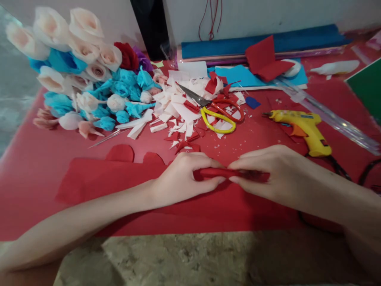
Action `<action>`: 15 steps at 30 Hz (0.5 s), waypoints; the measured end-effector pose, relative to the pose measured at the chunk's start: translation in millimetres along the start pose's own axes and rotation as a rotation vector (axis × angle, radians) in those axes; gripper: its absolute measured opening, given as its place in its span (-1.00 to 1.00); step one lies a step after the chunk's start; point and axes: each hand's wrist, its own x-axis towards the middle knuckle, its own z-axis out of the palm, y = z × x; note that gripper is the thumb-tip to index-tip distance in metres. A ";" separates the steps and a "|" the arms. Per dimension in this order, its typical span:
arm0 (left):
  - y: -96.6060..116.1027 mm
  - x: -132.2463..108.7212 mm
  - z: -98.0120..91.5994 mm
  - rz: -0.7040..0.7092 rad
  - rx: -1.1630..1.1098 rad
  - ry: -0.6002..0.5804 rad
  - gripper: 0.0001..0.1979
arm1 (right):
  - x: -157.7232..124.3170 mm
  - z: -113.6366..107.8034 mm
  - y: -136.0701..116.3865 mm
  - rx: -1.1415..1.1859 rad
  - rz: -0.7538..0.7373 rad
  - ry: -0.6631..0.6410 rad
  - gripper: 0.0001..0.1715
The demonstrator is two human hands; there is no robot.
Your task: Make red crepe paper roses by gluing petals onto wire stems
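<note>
A: Where is the red strip (210,173)?

B: Between the two hands, over the large red sheet (119,178) near the front edge of the table (29,178). I can't tell whether its underside touches the sheet.

A: How do the hands have it?

B: Both are pinched narrow. The left hand (183,174) nips it between thumb and fingers, and so does the right hand (270,172). Their tips nearly meet around its middle.

A: And its long axis?

B: Left to right across the view, almost level, roughly along the table's front edge. One end points into the hollow of the left hand, the other toward the right palm.

A: Folded or rolled?

B: Can't tell; the fingers cover too much of it.

A: Does the sheet lie the same way?

B: Roughly, yes; its length also runs left to right. Rounded red pieces (120,153) show along its far edge.

A: What about the tools?

B: The scissors (205,102) lie beyond the hands, blades pointing far left over a heap of scraps (166,105), with the yellow and red handles nearer. The yellow glue gun (306,125) lies beyond the right hand, nozzle to the left.

A: And at far left?

B: A pile of handmade flowers (119,85), white, blue and pink among them.
</note>
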 end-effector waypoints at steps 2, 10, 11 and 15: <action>-1.8 0.3 1.0 -0.027 -0.004 0.028 -0.85 | 1.5 1.0 0.1 -0.019 0.024 -0.011 -0.80; -5.4 1.3 3.7 -0.061 -0.024 0.081 -0.87 | 6.3 7.8 -3.7 0.001 0.063 0.080 -0.84; -5.4 1.3 4.1 -0.061 -0.021 0.078 -0.86 | 6.6 8.2 -4.5 0.000 0.074 0.078 -0.83; -6.3 0.9 6.2 -0.050 -0.010 0.089 -0.84 | 6.9 8.1 -7.4 -0.016 0.084 0.067 -0.79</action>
